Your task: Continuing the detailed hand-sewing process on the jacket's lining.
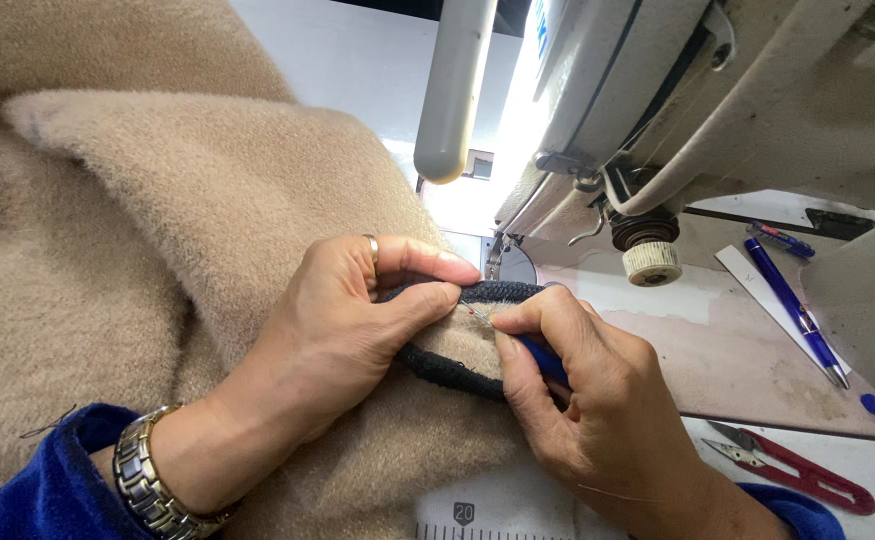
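Left hand (343,335) fingers pinching black braided trim (458,372), right hand (588,400) gripping blue-handled tool (548,360), fuzzy tan fabric (188,200)

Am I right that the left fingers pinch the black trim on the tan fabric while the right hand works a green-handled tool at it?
Not quite: the tool in the right hand has a blue handle, as the head view shows. The left fingers do pinch the black trim on the tan fabric.

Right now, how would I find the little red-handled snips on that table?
Start at the big sewing machine and go down past the blue pen to the table's near right corner. The snips lie flat there, the only red-handled thing, with short metal blades.
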